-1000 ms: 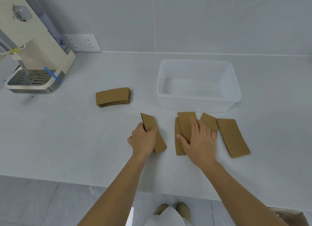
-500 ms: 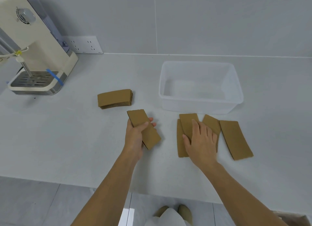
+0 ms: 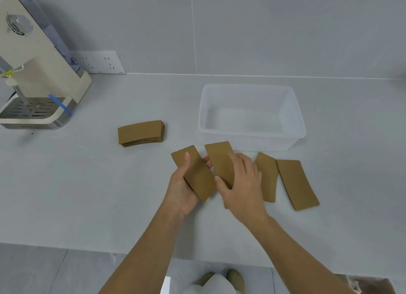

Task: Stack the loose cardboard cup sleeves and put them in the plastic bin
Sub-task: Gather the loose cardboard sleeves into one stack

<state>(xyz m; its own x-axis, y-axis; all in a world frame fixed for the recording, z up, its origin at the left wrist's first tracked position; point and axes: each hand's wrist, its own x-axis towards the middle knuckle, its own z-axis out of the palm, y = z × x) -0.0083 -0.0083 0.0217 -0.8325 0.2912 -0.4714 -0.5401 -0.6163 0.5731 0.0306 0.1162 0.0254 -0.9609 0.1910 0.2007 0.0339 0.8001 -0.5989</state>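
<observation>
My left hand (image 3: 182, 190) holds one brown cardboard sleeve (image 3: 195, 172) lifted off the counter, thumb on top. My right hand (image 3: 241, 183) grips a second sleeve (image 3: 220, 161) right beside it, its far end raised. Two more loose sleeves lie flat to the right, one (image 3: 267, 177) partly under the hand's edge and one (image 3: 296, 183) farthest right. A neat stack of sleeves (image 3: 140, 132) sits further left. The clear plastic bin (image 3: 294, 137) stands just behind the loose sleeves with nothing in it.
A cream drinks machine (image 3: 33, 73) with a drip tray stands at the back left, with a wall socket (image 3: 98, 62) beside it. The counter's front edge (image 3: 66, 246) runs below my arms, with floor and my shoes beneath.
My left hand lifted its sleeve and carried it right, toward the right hand. My right hand closed on the sleeve it was pressing and raised it off the counter.
</observation>
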